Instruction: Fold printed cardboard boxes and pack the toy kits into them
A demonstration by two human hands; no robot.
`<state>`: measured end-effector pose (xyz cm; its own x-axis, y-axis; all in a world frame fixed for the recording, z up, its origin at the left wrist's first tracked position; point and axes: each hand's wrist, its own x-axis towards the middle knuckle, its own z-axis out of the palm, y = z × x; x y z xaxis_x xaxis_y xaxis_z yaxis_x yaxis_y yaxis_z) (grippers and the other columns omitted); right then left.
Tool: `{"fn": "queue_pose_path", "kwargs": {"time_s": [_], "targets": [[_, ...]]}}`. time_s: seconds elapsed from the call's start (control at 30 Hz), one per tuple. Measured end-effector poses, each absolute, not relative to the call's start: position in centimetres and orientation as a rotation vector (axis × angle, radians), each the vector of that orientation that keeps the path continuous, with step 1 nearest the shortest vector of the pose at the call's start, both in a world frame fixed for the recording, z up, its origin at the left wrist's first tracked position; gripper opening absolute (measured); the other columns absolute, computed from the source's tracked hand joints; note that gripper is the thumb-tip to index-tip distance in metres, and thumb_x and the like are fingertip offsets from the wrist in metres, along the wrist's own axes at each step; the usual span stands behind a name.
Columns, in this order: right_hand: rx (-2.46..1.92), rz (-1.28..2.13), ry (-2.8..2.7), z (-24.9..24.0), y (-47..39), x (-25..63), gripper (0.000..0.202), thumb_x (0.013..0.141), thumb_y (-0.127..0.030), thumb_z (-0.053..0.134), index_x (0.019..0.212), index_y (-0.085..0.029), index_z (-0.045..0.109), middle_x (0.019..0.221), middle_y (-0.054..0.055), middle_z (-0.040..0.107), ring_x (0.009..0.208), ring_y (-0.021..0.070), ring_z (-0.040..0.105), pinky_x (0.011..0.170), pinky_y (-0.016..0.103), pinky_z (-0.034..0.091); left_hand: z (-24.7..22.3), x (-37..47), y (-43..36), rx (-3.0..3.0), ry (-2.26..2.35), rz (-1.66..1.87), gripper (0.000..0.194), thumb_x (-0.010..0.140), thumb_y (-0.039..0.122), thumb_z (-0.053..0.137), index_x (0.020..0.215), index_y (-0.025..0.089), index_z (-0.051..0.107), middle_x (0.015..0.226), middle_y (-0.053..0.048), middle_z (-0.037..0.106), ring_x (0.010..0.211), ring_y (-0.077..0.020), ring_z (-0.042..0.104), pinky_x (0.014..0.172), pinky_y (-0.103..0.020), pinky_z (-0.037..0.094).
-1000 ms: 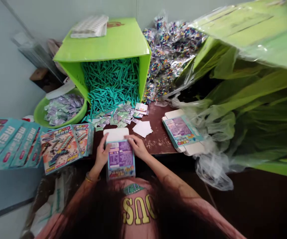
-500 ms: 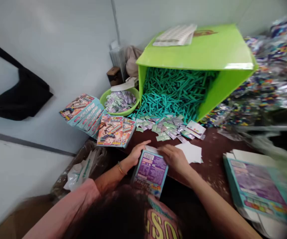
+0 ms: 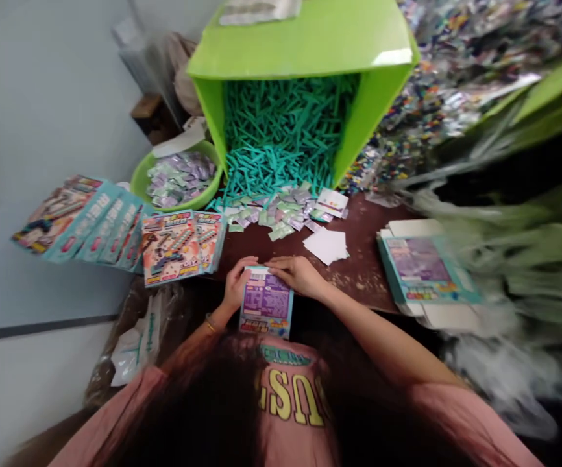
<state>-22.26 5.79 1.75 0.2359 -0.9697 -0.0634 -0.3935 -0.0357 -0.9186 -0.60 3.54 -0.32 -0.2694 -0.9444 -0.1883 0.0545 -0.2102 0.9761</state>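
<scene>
Left end: fanned boxes (image 3: 86, 220), turquoise spines toward the person. Next, printed boxes (image 3: 169, 250), two fronts showing, overlapping face up near the table edge. Green bowl (image 3: 137, 181) of small packets sits just behind them. None of that looks rearranged — the view swings about, the things don't.

Left hand (image 3: 235, 285) grips the carton (image 3: 266, 305) by its upper left edge, thumb side on the printed face. Carton is at the near edge of the table (image 3: 363, 279), in front of the person's chest, purple back panel up, barcode end away from the body.

Main change is at that far end: a second ago a white flap stands out past the edge, half a second ago it's partly under the fingers, now no flap shows. Reads as folded in, so that end is closed or close to it. Can't tell if it's fully seated; fingers cover part of the edge.

Behind the carton, green bin (image 3: 305, 45) on its side, turquoise sticks (image 3: 276, 149) spilling to its mouth, loose packets (image 3: 285, 214) in front.

Right hand (image 3: 305, 275) is closed on the carton's upper right corner, fingers along the top edge. White cards (image 3: 327, 246) lie just beyond it, untouched. Far right, flap-out boxes (image 3: 420, 263) lie stacked, well apart from both hands.
</scene>
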Motion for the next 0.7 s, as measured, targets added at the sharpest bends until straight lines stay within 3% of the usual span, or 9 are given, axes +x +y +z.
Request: {"fn": "queue_pose_path", "kwargs": {"time_s": [0.1,0.2,0.3,0.37,0.5,0.63,0.7], "targets": [[-1.529,-0.83,1.398,1.4,5.7,-22.4,0.026,0.096,-0.036,0.062,0.113,-0.029,0.081,0.116,0.003,0.078,0.111,0.0306,0.073,0.099,0.045,0.056,-0.9,-0.2,4.0,1.161,-1.433,-1.471,0.037,0.088,0.042,0.066,0.119,0.021,0.068,0.131,-0.01,0.068,0.126,-0.0269,0.061,0.112,-0.042,0.042],[-1.443,-0.883,1.436,1.0,5.6,-22.3,0.025,0.095,-0.035,0.063,0.11,-0.027,0.081,0.113,0.003,0.079,0.105,0.0296,0.075,0.095,0.044,0.057,-1.3,-0.3,4.1,1.131,-1.446,-1.467,0.066,0.086,0.046,0.069,0.145,0.024,0.046,0.148,-0.015,0.056,0.135,-0.0282,0.055,0.112,-0.042,0.044],[-1.396,-0.898,1.471,0.8,5.4,-22.4,0.024,0.093,-0.034,0.065,0.107,-0.026,0.083,0.11,0.004,0.08,0.101,0.0308,0.076,0.093,0.044,0.058,-1.5,-0.6,4.1,1.101,-1.491,-1.444,0.085,0.084,0.055,0.071,0.153,0.024,0.032,0.16,-0.02,0.04,0.144,-0.0315,0.046,0.111,-0.043,0.045],[-1.374,-0.887,1.491,0.9,5.2,-22.6,0.025,0.094,-0.035,0.064,0.105,-0.024,0.083,0.108,0.004,0.08,0.098,0.0312,0.077,0.089,0.044,0.058,-1.6,-0.8,4.0,1.097,-1.509,-1.419,0.088,0.083,0.057,0.072,0.153,0.024,0.031,0.163,-0.02,0.034,0.147,-0.0326,0.042,0.113,-0.043,0.044],[-1.508,-0.846,1.286,1.5,4.9,-23.5,0.028,0.097,-0.037,0.06,0.108,-0.023,0.082,0.112,0.004,0.08,0.103,0.0271,0.075,0.094,0.041,0.057,-1.5,-1.0,4.1,1.125,-1.509,-1.359,0.073,0.086,0.05,0.072,0.147,0.023,0.041,0.161,-0.018,0.039,0.149,-0.0301,0.04,0.117,-0.042,0.039],[-1.649,-0.781,1.055,1.4,5.6,-24.5,0.034,0.1,-0.038,0.056,0.125,-0.025,0.074,0.129,0.006,0.073,0.125,0.0248,0.066,0.11,0.044,0.049,-1.5,-0.4,4.2,1.199,-1.53,-1.297,0.038,0.09,0.046,0.066,0.117,0.02,0.063,0.137,-0.014,0.063,0.132,-0.0275,0.058,0.115,-0.044,0.042],[-1.659,-0.82,1.063,0.8,6.6,-24.5,0.039,0.098,-0.039,0.061,0.133,-0.025,0.069,0.136,0.008,0.069,0.13,0.0256,0.063,0.113,0.046,0.047,-1.4,0.0,4.3,1.252,-1.519,-1.253,0.029,0.092,0.045,0.063,0.105,0.019,0.067,0.121,-0.012,0.071,0.119,-0.0256,0.065,0.108,-0.043,0.047]]}}
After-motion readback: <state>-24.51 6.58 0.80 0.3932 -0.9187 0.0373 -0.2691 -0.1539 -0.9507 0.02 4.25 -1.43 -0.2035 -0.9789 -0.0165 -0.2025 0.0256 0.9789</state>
